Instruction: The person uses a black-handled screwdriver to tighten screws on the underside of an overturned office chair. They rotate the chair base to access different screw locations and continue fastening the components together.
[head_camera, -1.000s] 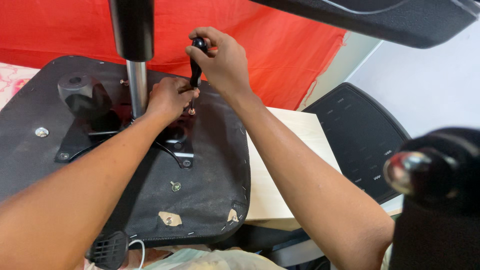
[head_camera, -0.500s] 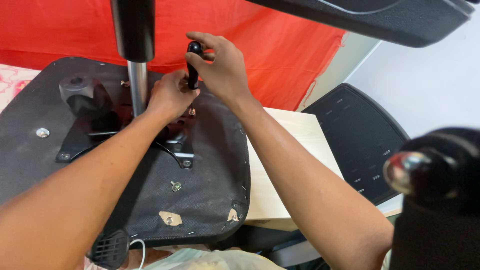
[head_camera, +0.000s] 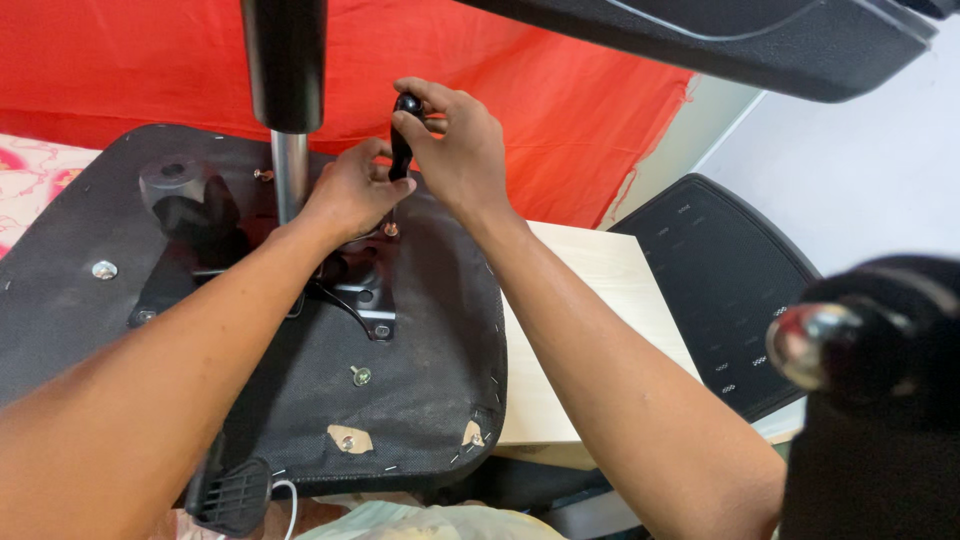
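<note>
Red cloth (head_camera: 560, 110) hangs behind the work area. An upturned chair seat (head_camera: 420, 330), black fabric underside facing up, lies on a pale wooden bench (head_camera: 590, 300), overhanging its near edge. A black mesh backrest (head_camera: 720, 290) rests just beside the bench on the right. A chrome and black column (head_camera: 288, 120) rises from the metal mounting plate (head_camera: 365, 295) fixed at the seat's centre; a chair base arm (head_camera: 720, 40) crosses the top of the view, and a blurred caster (head_camera: 850, 350) sits close to the camera at right.

The black-handled tool (head_camera: 403, 140) stands roughly upright over the far edge of the plate. The right hand (head_camera: 455, 150) is clenched about the handle top, fingers wrapped round it. The left hand (head_camera: 350, 190) pinches the lower shaft, fingers closed on it near a screw (head_camera: 390, 229); the tip itself is hidden behind the hand.

Assessment: the tool should be kept square to the fastener, with the lower hand steadying the tip and downward pressure from the upper hand, or the head may strip. Loose bolts (head_camera: 361, 375) elsewhere on the seat stand proud.
</note>
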